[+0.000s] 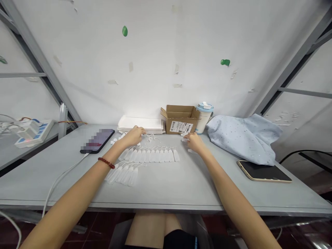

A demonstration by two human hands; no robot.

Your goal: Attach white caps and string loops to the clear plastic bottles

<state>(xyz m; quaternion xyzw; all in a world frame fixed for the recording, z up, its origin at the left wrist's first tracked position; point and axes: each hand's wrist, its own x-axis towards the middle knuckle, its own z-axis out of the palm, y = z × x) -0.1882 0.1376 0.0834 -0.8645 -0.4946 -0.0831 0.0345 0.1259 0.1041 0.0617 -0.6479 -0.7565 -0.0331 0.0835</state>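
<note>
My left hand (135, 135), with a red bead bracelet (106, 163) on the wrist, is at the back of the desk beside a small heap of white strings (151, 138). Its fingers are curled together, and what they hold, if anything, is hidden. My right hand (195, 141) reaches down in front of the cardboard box, fingertips pinched at small translucent white pieces (192, 151); I cannot make out what is between them. Between my arms, translucent tags with white string loops lie in a long row (153, 155) and a shorter nearer row (123, 174).
Behind the hands stand a stack of white sheets (140, 122), an open cardboard box (180, 124) and a lidded cup (203, 119). A blue cloth (241, 138) and a phone (264, 171) lie right. A cabled phone (98, 141) and a power strip (38, 133) are left.
</note>
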